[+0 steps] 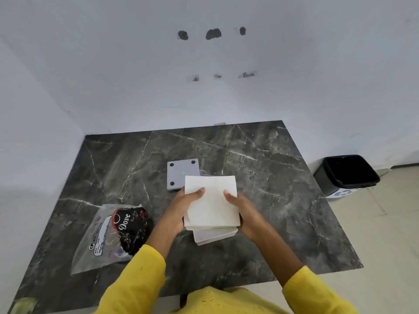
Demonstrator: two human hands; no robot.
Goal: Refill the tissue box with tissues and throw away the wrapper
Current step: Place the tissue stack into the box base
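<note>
A thick stack of white tissues [212, 200] is held between both hands over the middle of the dark marble table [283, 177]. My left hand [184, 206] grips its left side and my right hand [241, 211] grips its right side. Directly under the stack a white tissue box [213, 236] shows at its near edge; most of it is hidden. A grey square lid with black round feet [182, 174] lies flat just beyond the stack. The clear plastic wrapper with a black "Dove" print [113, 234] lies crumpled at the table's left front.
A black-lined bin [347, 173] stands on the tiled floor right of the table. White walls close in the table at the back and left. Yellow sleeves cover both forearms.
</note>
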